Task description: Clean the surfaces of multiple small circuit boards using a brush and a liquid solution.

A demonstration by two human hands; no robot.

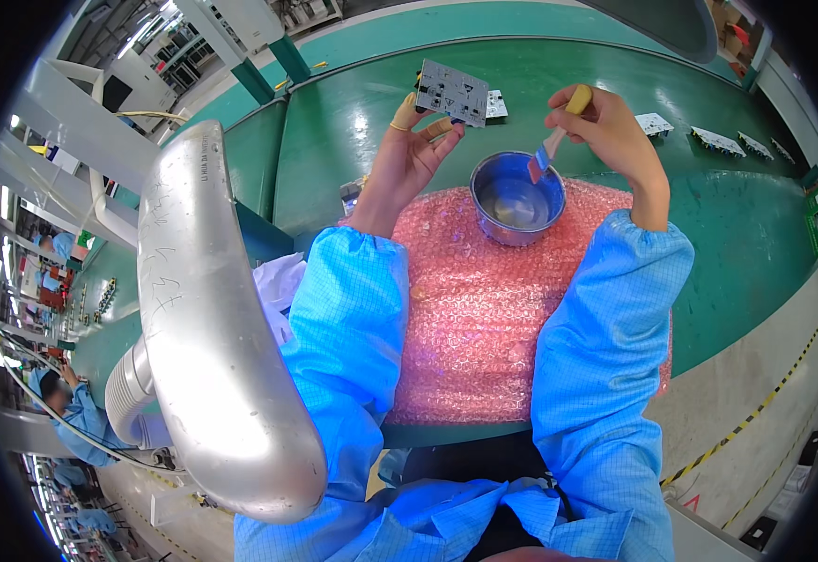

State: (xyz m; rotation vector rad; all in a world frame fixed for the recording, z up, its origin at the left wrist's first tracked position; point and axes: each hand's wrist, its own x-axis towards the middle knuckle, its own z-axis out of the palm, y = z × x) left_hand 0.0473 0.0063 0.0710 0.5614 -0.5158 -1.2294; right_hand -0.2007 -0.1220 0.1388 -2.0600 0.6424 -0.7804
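Observation:
My left hand (411,155) is raised over the far part of the bench and grips a grey-white circuit board (453,93) by its lower edge, with the board tilted up. In my right hand (605,131) is a brush with a yellow handle (579,97) and reddish bristles (536,169). The bristles point down and left, over the rim of a round metal pot (518,208). Inside the pot the bottom looks pale and shiny; I cannot tell what is in it. The pot stands on a pink bubble-wrap sheet (470,347).
Another board (496,105) lies behind the left hand's board. Several more boards (716,141) lie in a row at the far right of the green bench (371,103). A large silver extraction hood (203,309) fills the left side, close to my left arm. Farther left, a person (76,412) sits.

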